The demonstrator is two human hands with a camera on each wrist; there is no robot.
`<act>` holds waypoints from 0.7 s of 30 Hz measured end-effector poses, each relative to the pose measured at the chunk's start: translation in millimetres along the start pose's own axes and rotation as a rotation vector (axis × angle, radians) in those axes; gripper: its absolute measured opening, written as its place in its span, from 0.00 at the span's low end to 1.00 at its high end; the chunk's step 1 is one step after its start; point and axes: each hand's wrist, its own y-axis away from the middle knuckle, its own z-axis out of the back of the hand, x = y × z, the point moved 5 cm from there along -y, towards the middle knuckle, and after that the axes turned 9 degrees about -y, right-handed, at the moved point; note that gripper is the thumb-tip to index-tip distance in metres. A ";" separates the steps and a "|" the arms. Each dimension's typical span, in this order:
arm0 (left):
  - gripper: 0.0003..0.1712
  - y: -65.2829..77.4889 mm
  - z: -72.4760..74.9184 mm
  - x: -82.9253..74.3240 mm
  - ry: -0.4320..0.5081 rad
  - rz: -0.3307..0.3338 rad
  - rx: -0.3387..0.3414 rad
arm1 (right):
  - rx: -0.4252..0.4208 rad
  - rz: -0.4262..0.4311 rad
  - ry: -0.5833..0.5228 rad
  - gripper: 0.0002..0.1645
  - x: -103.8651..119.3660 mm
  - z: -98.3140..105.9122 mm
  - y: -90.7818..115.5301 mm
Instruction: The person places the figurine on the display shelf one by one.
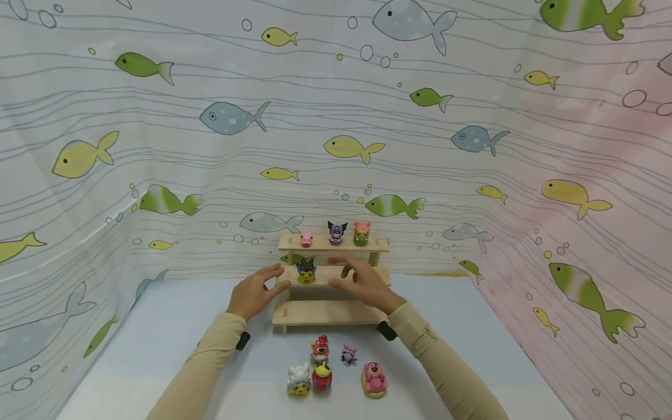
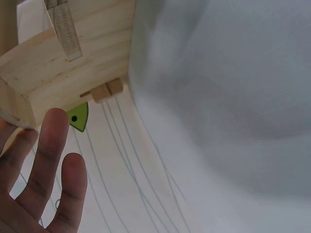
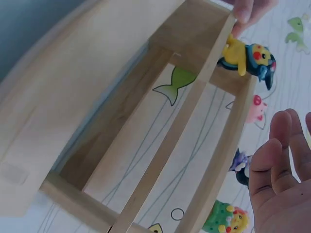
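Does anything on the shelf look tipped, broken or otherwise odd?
No, nothing stands out: the wooden shelf looks level, the pink pig, purple figure, pink-and-green figure and yellow figure on it appear upright, and I see no damage.

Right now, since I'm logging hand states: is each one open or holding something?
Left hand: open, holding nothing, by the wooden shelf.
Right hand: open, holding nothing.

The left hand [image 1: 254, 293], thumb and fingers apart, is at one end of the middle tier of a shelf [image 1: 328, 313]; the right hand [image 1: 364, 284], fingers loosely bent, is before its other half. Between them stands a yellow figure [image 1: 307, 274]. Beyond the hands, the top tier bears a pig [image 1: 307, 239], a purple figure [image 1: 337, 234] and a pink figure [image 1: 361, 234]. Nearer than both hands, five figures [image 1: 322, 379] sit on the table [image 1: 252, 388].
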 end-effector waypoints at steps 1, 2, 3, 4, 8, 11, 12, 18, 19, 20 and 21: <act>0.35 -0.1 0.3 -0.2 -0.002 0.001 -0.001 | 0.002 0.007 0.012 0.31 0.7 1.1 2.9; 0.34 -0.1 0.5 -0.6 -0.003 0.001 0.000 | 0.009 0.008 0.020 0.31 1.5 2.2 5.8; 0.34 -0.3 0.7 -0.8 -0.008 0.000 0.001 | 0.015 0.007 0.026 0.31 2.4 3.3 8.7; 0.34 -0.4 0.8 -1.1 -0.008 -0.001 0.000 | 0.025 0.006 0.032 0.31 3.1 4.4 11.6; 0.33 -1.0 1.1 -2.3 -0.002 -0.007 0.003 | 0.060 0.002 0.041 0.31 7.8 8.3 23.3; 0.33 -1.0 1.3 -2.3 0.000 -0.009 0.003 | 0.075 0.004 0.056 0.31 10.7 10.9 32.3; 0.33 -1.0 1.4 -2.1 -0.001 -0.009 0.001 | 0.076 0.006 0.059 0.31 11.6 11.7 35.2; 0.33 -1.4 0.8 -0.6 0.001 -0.004 0.002 | 0.071 -0.012 0.069 0.31 12.8 17.1 54.8; 0.34 -1.3 0.5 -0.6 0.002 -0.006 0.005 | 0.074 -0.020 0.077 0.32 12.8 17.6 59.0; 0.34 -1.1 0.3 -0.6 0.003 -0.007 0.008 | 0.079 -0.025 0.083 0.32 13.7 18.0 63.2; 0.34 -0.8 0.4 -0.8 0.010 -0.006 0.009 | 0.087 -0.033 0.092 0.32 15.0 18.4 67.3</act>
